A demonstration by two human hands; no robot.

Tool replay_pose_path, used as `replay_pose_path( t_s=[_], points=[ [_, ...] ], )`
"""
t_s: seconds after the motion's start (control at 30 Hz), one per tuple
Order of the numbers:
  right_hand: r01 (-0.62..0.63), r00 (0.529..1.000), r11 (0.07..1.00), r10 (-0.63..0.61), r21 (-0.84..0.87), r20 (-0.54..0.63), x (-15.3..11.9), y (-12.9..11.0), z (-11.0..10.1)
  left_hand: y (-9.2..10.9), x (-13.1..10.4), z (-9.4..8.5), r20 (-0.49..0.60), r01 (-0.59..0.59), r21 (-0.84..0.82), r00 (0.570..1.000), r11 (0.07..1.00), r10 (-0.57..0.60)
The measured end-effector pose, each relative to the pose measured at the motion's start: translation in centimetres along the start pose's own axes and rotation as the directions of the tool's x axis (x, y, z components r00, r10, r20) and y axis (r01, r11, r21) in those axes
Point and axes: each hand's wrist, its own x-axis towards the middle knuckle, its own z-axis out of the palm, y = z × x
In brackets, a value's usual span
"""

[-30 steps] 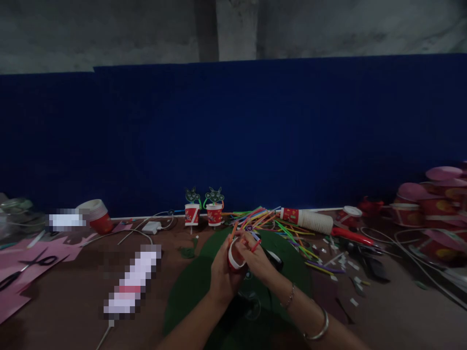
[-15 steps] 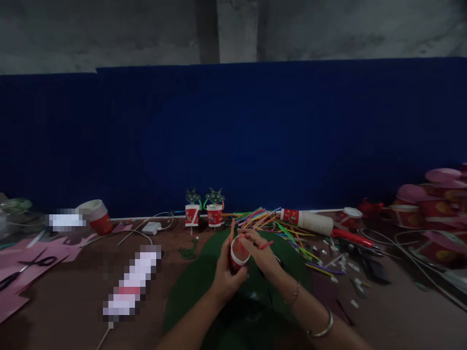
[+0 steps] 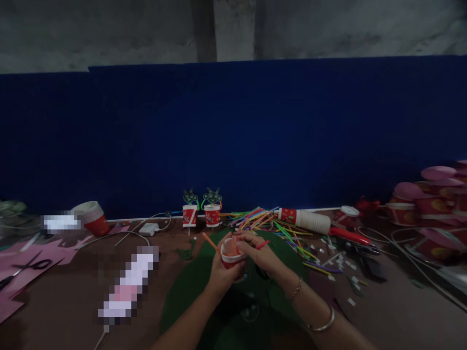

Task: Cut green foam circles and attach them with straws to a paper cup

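My left hand (image 3: 224, 274) is wrapped round a red paper cup (image 3: 230, 261) with a white rim. The cup's mouth tilts towards me, above a dark green round mat (image 3: 189, 296). An orange straw (image 3: 209, 241) slants up and left beside the cup; where its lower end sits is hidden by my fingers. My right hand (image 3: 257, 248) is closed at the cup's right rim, fingertips over the opening. From behind its knuckles juts a red straw (image 3: 262, 244), the rest hidden in the grip.
Two red cups with dark animal faces (image 3: 212, 215) stand at the back. Coloured straws (image 3: 255, 221) and a stack of cups (image 3: 310, 221) lie right of them. To the left are scissors (image 3: 32, 264), pink paper (image 3: 47, 277), another cup stack (image 3: 93, 218); finished-looking cups (image 3: 430, 204) crowd the right.
The cup has tipped and shifted slightly left in my left hand. The orange straw has swung from nearly upright to slanting left. My right hand stays at the rim.
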Motion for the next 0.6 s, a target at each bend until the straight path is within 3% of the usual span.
replay_pose_path(
  t_s=[0.1, 0.33, 0.47, 0.6],
  points=[
    [-0.011, 0.998, 1.0, 0.011, 0.017, -0.054, 0.08, 0.35, 0.22, 0.15, 0.24, -0.1, -0.053, 0.019, -0.018, 0.998, 1.0, -0.02],
    [-0.031, 0.996, 0.997, 0.025, -0.067, -0.082, 0.05, 0.59, 0.24, 0.5, -0.55, 0.01, 0.087, 0.08, -0.155, 0.994, 0.985, -0.067],
    [-0.045, 0.995, 0.994, 0.037, -0.096, -0.089, 0.09, 0.49, 0.09, 0.28, -0.45, -0.25, 0.023, 0.128, -0.274, 0.992, 0.953, -0.127],
    [-0.034, 0.994, 0.99, 0.019, -0.137, -0.111, 0.34, 0.7, -0.16, 0.69, 0.15, -0.69, -0.046, 0.139, -0.141, 0.988, 0.98, -0.146]
  ],
)
